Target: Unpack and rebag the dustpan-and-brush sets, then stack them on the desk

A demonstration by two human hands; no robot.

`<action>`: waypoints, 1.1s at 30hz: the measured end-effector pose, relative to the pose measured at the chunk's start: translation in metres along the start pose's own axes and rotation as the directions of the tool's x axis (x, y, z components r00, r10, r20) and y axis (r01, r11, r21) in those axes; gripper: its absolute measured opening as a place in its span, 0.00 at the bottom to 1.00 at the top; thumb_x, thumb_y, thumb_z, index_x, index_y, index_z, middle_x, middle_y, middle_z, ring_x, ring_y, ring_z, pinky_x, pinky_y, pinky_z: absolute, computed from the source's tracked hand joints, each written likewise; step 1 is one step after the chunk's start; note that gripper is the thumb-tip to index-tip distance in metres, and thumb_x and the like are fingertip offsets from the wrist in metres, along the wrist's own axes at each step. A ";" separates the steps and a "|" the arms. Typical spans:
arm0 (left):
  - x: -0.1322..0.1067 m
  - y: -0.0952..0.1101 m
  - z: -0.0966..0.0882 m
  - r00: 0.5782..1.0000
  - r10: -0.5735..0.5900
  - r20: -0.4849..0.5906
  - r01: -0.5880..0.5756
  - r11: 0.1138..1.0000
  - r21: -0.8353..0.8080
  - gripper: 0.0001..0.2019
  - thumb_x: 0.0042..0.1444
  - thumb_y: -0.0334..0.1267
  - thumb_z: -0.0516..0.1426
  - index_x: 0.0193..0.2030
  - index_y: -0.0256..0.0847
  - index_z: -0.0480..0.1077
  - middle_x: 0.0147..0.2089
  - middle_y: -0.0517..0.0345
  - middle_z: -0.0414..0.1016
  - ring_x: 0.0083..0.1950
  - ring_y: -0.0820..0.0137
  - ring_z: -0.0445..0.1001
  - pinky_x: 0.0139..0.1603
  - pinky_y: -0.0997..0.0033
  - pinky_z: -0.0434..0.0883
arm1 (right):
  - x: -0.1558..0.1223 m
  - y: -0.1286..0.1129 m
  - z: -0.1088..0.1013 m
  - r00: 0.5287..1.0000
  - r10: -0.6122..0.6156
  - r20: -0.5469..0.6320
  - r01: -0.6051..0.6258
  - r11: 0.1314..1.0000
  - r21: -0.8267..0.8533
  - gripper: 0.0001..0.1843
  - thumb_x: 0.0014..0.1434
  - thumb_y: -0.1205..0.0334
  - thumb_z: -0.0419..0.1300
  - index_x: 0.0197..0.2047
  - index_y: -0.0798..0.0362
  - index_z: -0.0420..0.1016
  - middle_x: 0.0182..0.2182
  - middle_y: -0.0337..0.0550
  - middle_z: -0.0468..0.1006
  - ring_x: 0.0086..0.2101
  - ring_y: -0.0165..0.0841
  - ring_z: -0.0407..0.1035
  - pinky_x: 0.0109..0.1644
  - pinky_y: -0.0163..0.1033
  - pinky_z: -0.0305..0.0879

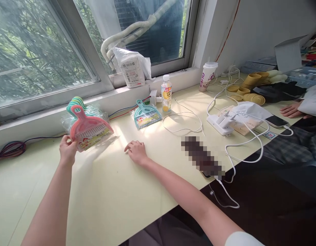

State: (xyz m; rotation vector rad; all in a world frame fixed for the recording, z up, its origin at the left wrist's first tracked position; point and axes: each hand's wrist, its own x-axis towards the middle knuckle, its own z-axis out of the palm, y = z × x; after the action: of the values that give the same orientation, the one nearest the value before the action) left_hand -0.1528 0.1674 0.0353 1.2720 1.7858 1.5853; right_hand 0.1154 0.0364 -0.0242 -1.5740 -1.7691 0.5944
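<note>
My left hand (67, 147) is closed on the lower left corner of a pink mini dustpan and brush set (82, 121), wrapped in clear plastic with a printed card. Right behind it, more wrapped dustpan sets (76, 101) in green, yellow and teal stand in a stack by the window ledge. My right hand (136, 151) lies on the pale table (101, 191), fingers loosely apart and holding nothing. Beyond that hand, a single teal dustpan and brush set (147, 115) in its wrapper lies flat on the table.
A juice bottle (166, 94), a lidded cup (208, 77) and a white power strip (219, 123) with looping cables stand to the right. A pixelated dark object (202, 157) lies near the front edge. At far right rests another person's hand (292, 109) beside a phone (277, 121).
</note>
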 end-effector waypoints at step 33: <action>-0.201 0.017 0.020 0.822 -0.064 0.566 0.408 0.760 -0.506 0.25 0.34 0.41 0.70 0.43 0.43 0.70 0.43 0.52 0.77 0.41 0.64 0.76 0.38 0.70 0.71 | -0.024 -0.008 -0.003 0.951 0.287 -0.118 0.036 0.274 0.961 0.24 0.47 0.58 0.64 0.48 0.47 0.64 0.42 0.42 0.76 0.44 0.34 0.72 0.48 0.41 0.70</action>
State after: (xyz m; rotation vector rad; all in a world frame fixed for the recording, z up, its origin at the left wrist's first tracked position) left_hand -0.0332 0.0077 -0.0032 0.9593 0.9272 1.3262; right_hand 0.1133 0.0111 -0.0207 -0.7926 -0.6758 1.1823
